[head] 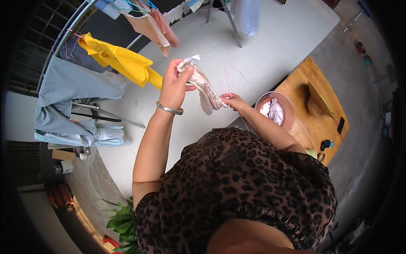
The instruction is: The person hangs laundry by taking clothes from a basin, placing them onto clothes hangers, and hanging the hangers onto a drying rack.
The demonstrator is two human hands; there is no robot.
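Note:
Stretched between my hands is a small pale pink garment (204, 82) with a gathered elastic edge. My left hand (174, 79), with a silver bangle at its wrist, pinches the garment's upper end, where a pale blue bit sticks out. At the other end my right hand (236, 103) grips the gathered edge between thumb and fingers. Thin pink wires, apparently a clothes hanger (227, 83), also run through the right hand; most of their shape is hidden. Close to my right forearm, a clear plastic basin (293, 111) contains a crumpled white and lilac cloth (275, 111).
Left of me, a metal drying rack (71, 28) carries a yellow garment (120, 60), grey-blue trousers (69, 82) and pink clothes (149, 23). A wooden table (304, 133) at right bears a straw hat (318, 103) and a black phone-like object (340, 125). A leafy plant (123, 219) stands lower left.

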